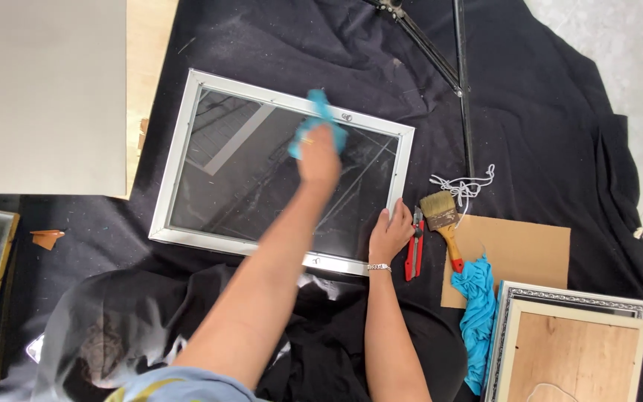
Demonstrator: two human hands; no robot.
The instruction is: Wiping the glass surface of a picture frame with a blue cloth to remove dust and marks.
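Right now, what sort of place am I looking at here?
Probably a picture-framing workshop, with work done on the floor. A silver frame with glass lies on a black cloth, more frames are stacked at the right, and a paintbrush and red pliers lie beside them.

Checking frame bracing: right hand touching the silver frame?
Touching. Head view shows the right hand resting flat on the silver frame at its lower right corner, no gap.
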